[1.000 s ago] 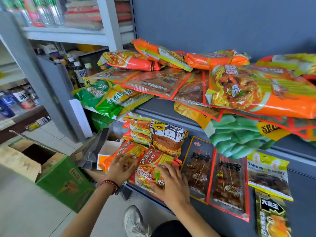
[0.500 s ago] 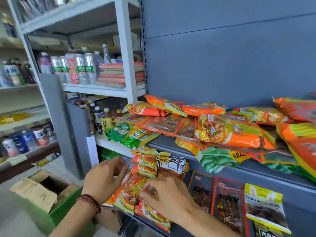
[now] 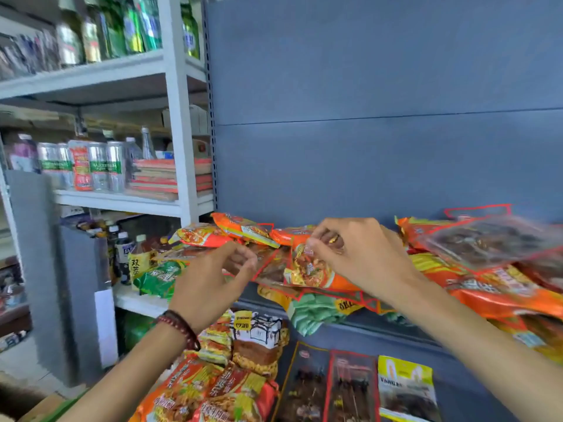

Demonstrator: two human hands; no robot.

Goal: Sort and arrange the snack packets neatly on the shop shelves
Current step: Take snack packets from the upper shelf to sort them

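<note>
A heap of snack packets lies on the upper blue-grey shelf (image 3: 365, 325). My right hand (image 3: 356, 257) pinches the top edge of an orange noodle packet (image 3: 307, 272) in that heap. To its left, my left hand (image 3: 210, 281) has its fingers curled at the corner of a clear red-edged packet (image 3: 271, 266); whether it holds the packet is unclear. More orange packets (image 3: 243, 228) lie behind, against the back panel. On the lower shelf are orange packets (image 3: 198, 388), a brown-and-white packet (image 3: 259, 339), dark skewer packets (image 3: 350, 388) and a yellow packet (image 3: 405, 382).
A white rack (image 3: 179, 147) at the left holds cans (image 3: 97, 166), bottles and flat boxes. A green packet (image 3: 158, 278) lies on its lower board. The blue back panel (image 3: 365, 86) above the heap is bare. A cardboard box corner (image 3: 39, 409) shows at the bottom left.
Both hands have left the orange packets on the lower shelf and risen to the heap on the upper shelf. The right hand has taken hold of an orange noodle packet. The view has tilted up.
</note>
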